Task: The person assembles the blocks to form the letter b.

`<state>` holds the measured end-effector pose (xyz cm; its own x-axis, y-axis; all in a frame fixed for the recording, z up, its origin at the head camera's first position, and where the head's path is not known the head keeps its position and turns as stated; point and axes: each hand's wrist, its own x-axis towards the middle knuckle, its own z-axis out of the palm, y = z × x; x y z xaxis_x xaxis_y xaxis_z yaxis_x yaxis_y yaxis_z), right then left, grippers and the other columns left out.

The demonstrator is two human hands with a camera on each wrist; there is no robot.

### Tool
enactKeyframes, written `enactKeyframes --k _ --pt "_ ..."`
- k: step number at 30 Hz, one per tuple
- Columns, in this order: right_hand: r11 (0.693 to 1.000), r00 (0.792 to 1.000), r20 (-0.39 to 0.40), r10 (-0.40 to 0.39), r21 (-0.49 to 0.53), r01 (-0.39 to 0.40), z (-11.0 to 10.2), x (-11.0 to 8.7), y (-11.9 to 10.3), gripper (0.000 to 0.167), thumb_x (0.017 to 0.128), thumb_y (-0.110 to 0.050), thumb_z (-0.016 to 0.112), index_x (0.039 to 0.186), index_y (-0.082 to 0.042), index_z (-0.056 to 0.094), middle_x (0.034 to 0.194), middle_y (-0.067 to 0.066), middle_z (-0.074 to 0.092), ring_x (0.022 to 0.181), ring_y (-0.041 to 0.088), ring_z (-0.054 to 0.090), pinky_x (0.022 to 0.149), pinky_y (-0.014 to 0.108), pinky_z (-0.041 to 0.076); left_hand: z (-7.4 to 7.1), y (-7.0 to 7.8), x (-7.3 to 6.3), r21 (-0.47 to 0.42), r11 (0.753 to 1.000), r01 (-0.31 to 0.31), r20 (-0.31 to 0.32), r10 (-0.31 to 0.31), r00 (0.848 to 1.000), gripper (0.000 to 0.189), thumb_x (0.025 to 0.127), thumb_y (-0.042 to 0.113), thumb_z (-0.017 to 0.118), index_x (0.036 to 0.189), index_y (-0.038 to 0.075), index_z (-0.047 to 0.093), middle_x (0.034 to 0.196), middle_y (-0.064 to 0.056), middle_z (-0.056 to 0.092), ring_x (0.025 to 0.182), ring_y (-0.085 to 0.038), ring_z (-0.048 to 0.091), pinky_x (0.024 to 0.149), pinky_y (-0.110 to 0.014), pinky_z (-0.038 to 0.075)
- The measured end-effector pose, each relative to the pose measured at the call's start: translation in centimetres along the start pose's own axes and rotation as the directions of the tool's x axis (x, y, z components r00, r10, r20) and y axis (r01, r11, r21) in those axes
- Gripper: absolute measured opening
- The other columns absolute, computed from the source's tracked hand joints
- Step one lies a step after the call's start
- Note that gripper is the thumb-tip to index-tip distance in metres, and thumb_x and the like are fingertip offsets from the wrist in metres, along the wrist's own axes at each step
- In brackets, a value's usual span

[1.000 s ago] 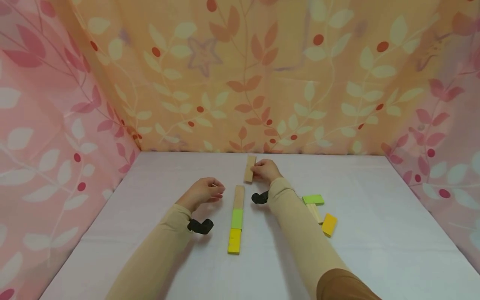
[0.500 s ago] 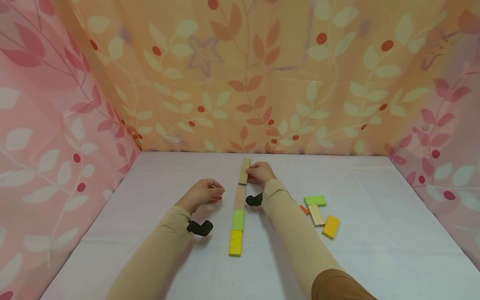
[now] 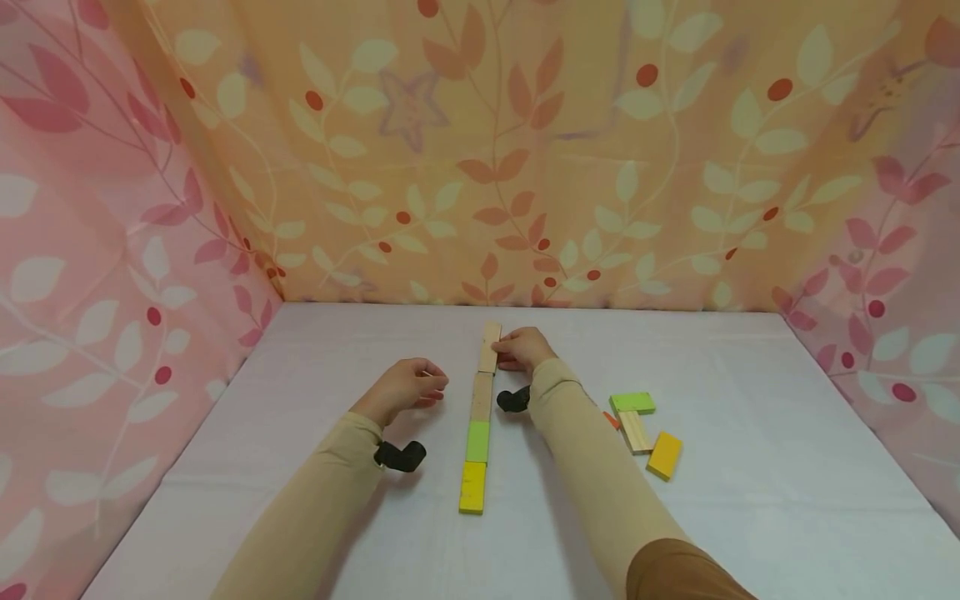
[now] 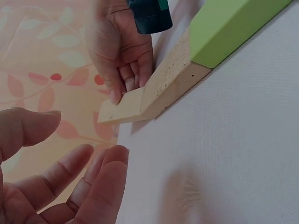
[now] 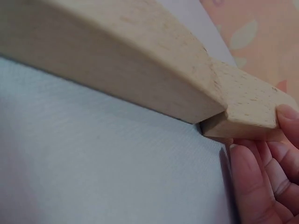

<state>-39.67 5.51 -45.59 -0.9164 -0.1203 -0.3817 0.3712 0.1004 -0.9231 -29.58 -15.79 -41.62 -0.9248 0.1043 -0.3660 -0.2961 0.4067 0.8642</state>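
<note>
In the head view my right hand (image 3: pixel 525 348) pinches a plain wooden block (image 3: pixel 489 347) from its right side. In the right wrist view this block (image 5: pixel 247 100) has its near end right at the far end of another plain wooden block (image 5: pixel 117 60), slightly out of line with it. That second block (image 3: pixel 482 397) heads a straight row lying on the table, followed by a light green block (image 3: pixel 477 442) and a yellow block (image 3: pixel 472 487). Left of the row, my left hand (image 3: pixel 405 390) hovers with loosely bent fingers; nothing is between them in the left wrist view.
To the right lie a green block (image 3: pixel 632 402), a striped pale wooden block (image 3: pixel 634 433) and an orange-yellow block (image 3: pixel 664 456). A small orange-red piece (image 3: pixel 612 421) shows partly beside my right sleeve. A flowered curtain (image 3: pixel 487 167) stands behind the white table (image 3: pixel 750 517).
My right hand has brought the plain wooden block left and slightly nearer, until its end reached the row; the gap between them has closed. My left hand has stayed in place.
</note>
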Motion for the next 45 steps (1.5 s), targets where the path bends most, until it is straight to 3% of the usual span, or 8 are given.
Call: enactKeyframes --k 10,16,25,33,39,45 --pt "0.992 0.999 -0.035 -0.029 -0.122 0.025 0.2 -0.2 -0.2 0.017 0.078 -0.003 0.069 0.092 0.005 0.064 0.075 0.007 0.063 0.065 0.013 0.061 0.065 0.027 0.053 0.1 0.0 0.0 0.0 1.0 -0.003 0.002 0.003 1.0 0.019 0.087 0.017 0.062 0.099 0.004 0.06 0.106 -0.014 0.061 0.09 -0.023 0.061 0.08 -0.033 0.051" --pt "0.971 0.997 -0.072 -0.028 -0.24 0.01 0.6 -0.2 -0.4 0.018 0.075 -0.004 0.072 0.09 0.004 0.066 0.08 0.007 0.063 0.064 0.012 0.06 0.065 0.025 0.053 0.1 -0.1 0.1 0.002 1.0 -0.003 0.004 0.003 1.0 0.019 0.087 0.016 0.061 0.1 0.003 0.059 0.105 -0.015 0.061 0.091 -0.024 0.061 0.08 -0.033 0.051" --pt "0.944 0.996 -0.09 -0.012 -0.33 -0.019 0.4 0.0 -0.5 0.017 0.071 -0.003 0.075 0.086 0.0 0.067 0.075 0.005 0.064 0.059 0.01 0.061 0.059 0.023 0.051 0.1 0.1 0.0 0.03 1.0 0.004 -0.001 -0.004 1.0 0.018 0.088 0.018 0.061 0.099 0.005 0.06 0.105 -0.013 0.061 0.09 -0.023 0.061 0.079 -0.033 0.051" --pt "0.954 0.996 -0.081 0.035 -0.294 -0.057 0.5 -0.3 -0.4 0.016 0.073 -0.002 0.074 0.085 0.0 0.064 0.075 0.006 0.064 0.059 0.01 0.061 0.06 0.023 0.052 0.1 0.0 0.2 0.044 0.999 0.006 -0.005 -0.006 1.0 0.018 0.087 0.02 0.063 0.098 0.006 0.06 0.105 -0.013 0.061 0.091 -0.024 0.061 0.079 -0.032 0.051" --pt "0.946 0.998 -0.056 -0.004 -0.324 -0.015 0.0 -1.1 -0.6 0.015 0.074 -0.003 0.073 0.086 0.001 0.065 0.074 0.005 0.064 0.06 0.01 0.061 0.059 0.022 0.051 0.1 0.1 0.3 0.034 0.999 -0.015 0.002 0.015 1.0 0.018 0.086 0.019 0.063 0.098 0.005 0.06 0.106 -0.015 0.06 0.092 -0.025 0.061 0.08 -0.034 0.051" --pt "0.905 0.994 -0.008 -0.113 -0.412 0.1 -1.2 -2.8 -1.7 0.017 0.079 -0.009 0.069 0.093 0.0 0.066 0.081 0.01 0.067 0.07 0.015 0.063 0.066 0.026 0.05 0.4 0.5 0.1 0.038 0.999 -0.039 0.004 0.039 0.999 0.018 0.085 0.017 0.064 0.097 0.005 0.061 0.105 -0.015 0.061 0.092 -0.026 0.062 0.079 -0.034 0.051"
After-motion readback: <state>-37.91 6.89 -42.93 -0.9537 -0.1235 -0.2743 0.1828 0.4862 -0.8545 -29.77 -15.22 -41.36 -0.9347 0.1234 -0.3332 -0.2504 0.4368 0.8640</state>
